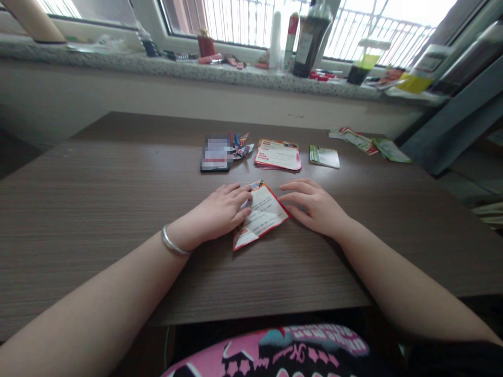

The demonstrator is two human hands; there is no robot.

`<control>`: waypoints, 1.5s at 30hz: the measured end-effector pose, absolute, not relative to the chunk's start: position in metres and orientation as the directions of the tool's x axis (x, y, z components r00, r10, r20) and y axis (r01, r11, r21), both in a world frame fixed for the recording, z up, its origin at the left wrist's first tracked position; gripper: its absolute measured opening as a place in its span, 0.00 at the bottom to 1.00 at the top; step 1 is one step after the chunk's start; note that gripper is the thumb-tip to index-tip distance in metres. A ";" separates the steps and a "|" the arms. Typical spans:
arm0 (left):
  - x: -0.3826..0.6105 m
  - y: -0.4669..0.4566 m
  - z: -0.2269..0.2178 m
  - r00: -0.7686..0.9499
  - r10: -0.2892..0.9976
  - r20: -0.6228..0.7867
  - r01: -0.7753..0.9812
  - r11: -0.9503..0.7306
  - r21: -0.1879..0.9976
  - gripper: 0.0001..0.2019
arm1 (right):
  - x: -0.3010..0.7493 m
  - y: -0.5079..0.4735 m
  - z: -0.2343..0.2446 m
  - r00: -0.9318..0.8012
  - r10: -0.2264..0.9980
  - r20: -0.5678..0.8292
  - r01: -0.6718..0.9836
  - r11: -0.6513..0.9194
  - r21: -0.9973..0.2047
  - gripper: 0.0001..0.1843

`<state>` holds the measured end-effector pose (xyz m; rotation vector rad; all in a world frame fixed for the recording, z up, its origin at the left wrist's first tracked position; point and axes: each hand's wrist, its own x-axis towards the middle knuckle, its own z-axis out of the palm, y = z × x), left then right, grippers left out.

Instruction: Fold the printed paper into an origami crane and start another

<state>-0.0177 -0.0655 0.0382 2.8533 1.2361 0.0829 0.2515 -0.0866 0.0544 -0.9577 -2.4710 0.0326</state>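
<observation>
A brown wood-grain table (98, 209) spreads across the scene, its near edge in front of the person. Beyond its far side runs a speckled stone windowsill (176, 65) crowded with small things, below a window with railings outside. A grey-blue curtain (444, 120) slants down at the far right. At the near edge shows the person's black shirt with a pink print (271, 351).

The left hand (226, 209) lies palm down over the left part of a folded printed paper, its fingers extended and pressing on it rather than gripping. The right hand (314, 207) rests just right of the paper, fingers loosely bent and apart, holding nothing; its thumb is at the paper's right corner, and whether it touches cannot be told.

On the sill, right of the middle, a dark bottle (308, 47) stands upright, with a slim white bottle (275, 42) to its left. The folded paper (265, 214), red-edged with a white printed face, lies on the table between the hands, one point towards the near edge.

Farther back lies a stack of printed sheets (277, 155). Left of it are a pixelated flat object (216, 154) and, just beside that, a crumpled-looking folded paper piece (239, 146). A small green-and-white stack (324, 156) sits to the right. A silver bangle (171, 241) circles the left wrist.
</observation>
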 end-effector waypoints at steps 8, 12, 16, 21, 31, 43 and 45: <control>-0.015 -0.071 0.036 0.720 0.673 0.169 0.686 -0.727 -0.030 0.26 | 0.249 -0.088 0.054 -0.702 0.599 0.385 0.581 0.795 -0.176 0.13; -0.005 -0.077 0.047 0.740 0.636 0.220 0.662 -0.746 -0.073 0.15 | 0.249 -0.086 0.053 -0.704 0.601 0.379 0.578 0.794 -0.187 0.12; 0.001 -0.087 0.059 0.756 0.629 0.182 0.645 -0.763 -0.041 0.15 | 0.249 -0.084 0.052 -0.703 0.603 0.378 0.576 0.794 -0.197 0.13; 0.001 -0.092 0.061 0.782 0.608 0.133 0.617 -0.786 -0.036 0.23 | 0.249 -0.082 0.052 -0.707 0.608 0.361 0.577 0.791 -0.204 0.13; -0.002 -0.081 0.056 0.791 0.585 0.176 0.593 -0.805 0.009 0.12 | 0.252 -0.081 0.049 -0.750 0.576 0.326 0.542 0.817 -0.197 0.14; -0.002 -0.083 0.057 0.767 0.624 0.153 0.630 -0.777 0.011 0.22 | 0.251 -0.083 0.051 -0.796 0.560 0.229 0.514 0.826 -0.232 0.27; -0.002 -0.081 0.056 0.761 0.630 0.152 0.636 -0.772 0.015 0.17 | 0.251 -0.083 0.051 -0.797 0.564 0.218 0.518 0.823 -0.233 0.26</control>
